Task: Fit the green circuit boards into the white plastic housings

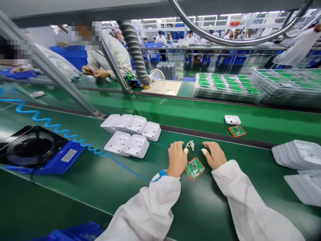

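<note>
A green circuit board with an orange edge (195,168) lies on the green bench between my hands. Dark leads run from its top corner to a small white connector with a pale curved wire (192,146). My left hand (177,159) rests at the board's left side, fingers bent forward, its thumb beside the pale wire; I see no clear grip. To the right of the connector, my right hand (215,155) is open, thumb and forefinger apart with nothing between them. Both thumbs wear pale finger cots. A blue wrist strap (162,173) circles my left wrist.
Stacked white plastic housings (136,146) stand left, more housings (298,154) right. Beyond the dark rail lie another board (237,131) and a white housing (232,119). A black fan (32,145) and coiled blue cord (60,129) occupy the left. A co-worker's hands (96,72) are across the bench.
</note>
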Demonstrator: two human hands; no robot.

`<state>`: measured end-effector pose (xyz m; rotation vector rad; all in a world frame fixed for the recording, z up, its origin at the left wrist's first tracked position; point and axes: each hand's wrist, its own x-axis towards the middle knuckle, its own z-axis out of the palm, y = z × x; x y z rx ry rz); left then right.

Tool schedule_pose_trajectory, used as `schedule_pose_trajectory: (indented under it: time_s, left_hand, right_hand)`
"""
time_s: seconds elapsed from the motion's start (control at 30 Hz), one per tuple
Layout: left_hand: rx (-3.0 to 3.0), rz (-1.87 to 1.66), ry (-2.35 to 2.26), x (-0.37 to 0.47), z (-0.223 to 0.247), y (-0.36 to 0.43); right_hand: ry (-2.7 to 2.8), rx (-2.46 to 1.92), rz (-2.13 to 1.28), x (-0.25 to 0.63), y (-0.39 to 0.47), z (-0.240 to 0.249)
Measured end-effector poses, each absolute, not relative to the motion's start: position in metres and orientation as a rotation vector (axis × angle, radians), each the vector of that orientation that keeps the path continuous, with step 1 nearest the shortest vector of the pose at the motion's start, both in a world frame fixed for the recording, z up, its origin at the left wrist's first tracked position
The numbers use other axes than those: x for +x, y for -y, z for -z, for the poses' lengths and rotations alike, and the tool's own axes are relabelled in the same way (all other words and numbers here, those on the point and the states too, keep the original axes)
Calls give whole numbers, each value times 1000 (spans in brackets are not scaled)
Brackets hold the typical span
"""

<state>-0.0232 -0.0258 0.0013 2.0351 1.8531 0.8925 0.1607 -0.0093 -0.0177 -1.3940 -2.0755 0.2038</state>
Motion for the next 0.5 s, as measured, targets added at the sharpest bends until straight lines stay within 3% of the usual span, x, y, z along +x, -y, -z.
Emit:
schedule_pose_trajectory:
  time_s: [0.27,0.4,0.5]
  left_hand:
    - [2318,-933,-1586,-16,-30,59]
    - [2255,-1077,-2033,-90,-59,51]
    - [2076,-919,-2555,-160,-78,37]
  right_hand:
    - [2321,-1853,-263,109,-14,20]
    - [2274,-1720,-266,112,-13,26]
    - [2114,-1554,-507,121,-8,32]
